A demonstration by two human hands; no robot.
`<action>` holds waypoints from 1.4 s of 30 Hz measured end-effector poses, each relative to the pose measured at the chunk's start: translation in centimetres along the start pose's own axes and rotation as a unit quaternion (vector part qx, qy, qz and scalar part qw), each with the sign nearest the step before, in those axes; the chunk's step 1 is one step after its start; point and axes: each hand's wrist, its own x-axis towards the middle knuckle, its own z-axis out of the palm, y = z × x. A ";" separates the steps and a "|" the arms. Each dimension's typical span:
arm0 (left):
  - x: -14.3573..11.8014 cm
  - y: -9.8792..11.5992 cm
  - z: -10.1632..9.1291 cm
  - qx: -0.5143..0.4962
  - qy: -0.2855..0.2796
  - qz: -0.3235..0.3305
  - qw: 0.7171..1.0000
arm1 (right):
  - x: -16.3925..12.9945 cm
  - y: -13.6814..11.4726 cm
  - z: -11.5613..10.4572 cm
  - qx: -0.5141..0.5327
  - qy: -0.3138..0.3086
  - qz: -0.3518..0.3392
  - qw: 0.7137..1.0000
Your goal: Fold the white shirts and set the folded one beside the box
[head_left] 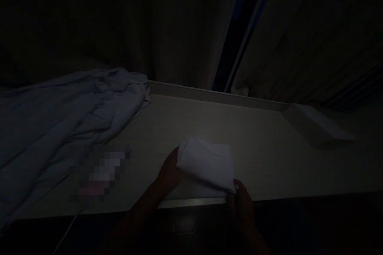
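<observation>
A folded white cloth [206,165] is in front of me, just above the front edge of a long pale tabletop [248,135]. On the cloth's left edge is my left hand [170,169], its fingers partly hidden by the fabric as it grips that side. Thumb and fingers of my right hand [241,205] pinch the near right corner. The cloth's near edge casts a dark shadow below it. The room is very dim, so finer detail of both hands is lost.
A large crumpled light bedsheet-like fabric [74,115] covers the left side. Beside it lies a pixelated object [101,173], with a thin white cable [68,229] near it. A pale box-like block [320,127] stands at right. Dark curtains [179,28] hang behind a low raised rim.
</observation>
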 end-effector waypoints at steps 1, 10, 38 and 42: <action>0.4 0.2 -0.8 0.002 -0.012 0.007 1.000 | 0.1 0.1 -0.1 -0.005 -0.005 0.007 1.000; 2.4 0.6 -1.9 0.017 -0.062 -0.132 0.989 | 0.9 0.6 -1.3 -0.050 -0.062 0.029 0.996; -5.5 0.3 0.9 -0.015 0.022 -0.175 0.984 | 4.8 -0.5 -3.4 -0.057 -0.118 0.192 0.973; -3.5 1.3 0.5 -0.021 0.016 -0.187 0.982 | 4.8 0.3 -3.4 -0.052 -0.108 0.144 0.982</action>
